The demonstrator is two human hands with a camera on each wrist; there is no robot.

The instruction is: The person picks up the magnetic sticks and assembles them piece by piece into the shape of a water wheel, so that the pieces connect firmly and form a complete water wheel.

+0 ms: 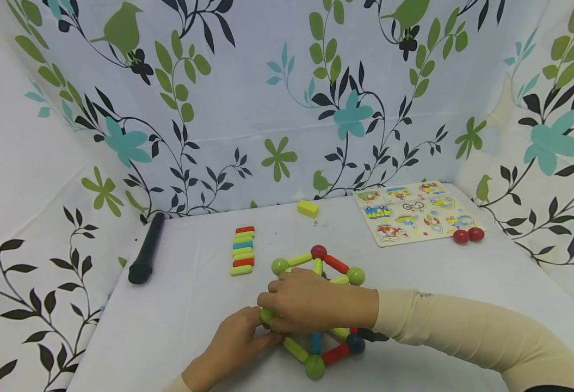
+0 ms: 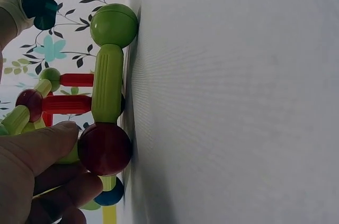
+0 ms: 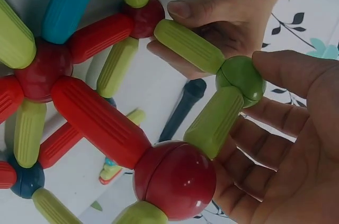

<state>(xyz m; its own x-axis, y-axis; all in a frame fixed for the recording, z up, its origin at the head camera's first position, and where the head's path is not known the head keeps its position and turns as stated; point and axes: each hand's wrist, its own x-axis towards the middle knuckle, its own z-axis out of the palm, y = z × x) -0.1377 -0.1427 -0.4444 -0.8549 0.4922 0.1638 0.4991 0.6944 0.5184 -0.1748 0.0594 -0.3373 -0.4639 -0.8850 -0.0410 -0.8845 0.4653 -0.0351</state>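
Note:
A ball-and-stick construction point(image 1: 337, 264) of lime, red and blue rods and coloured balls stands on the white cloth, partly hidden by my right hand. My left hand point(image 1: 240, 340) is at its lower left; in the left wrist view, thumb and fingers pinch a lime rod point(image 2: 69, 156) beside a dark red ball point(image 2: 105, 149). From above, my right hand point(image 1: 301, 302) reaches over the structure. Its thumb and fingers hold a green ball point(image 3: 240, 81), where two lime rods meet, as the right wrist view shows.
Loose short rods point(image 1: 242, 245) lie in a column left of the structure, with a dark microphone point(image 1: 147, 247) farther left. Toward the back are a yellow block point(image 1: 308, 208) and a picture puzzle board point(image 1: 399, 211). Two red balls point(image 1: 461, 236) sit at the board's front right corner.

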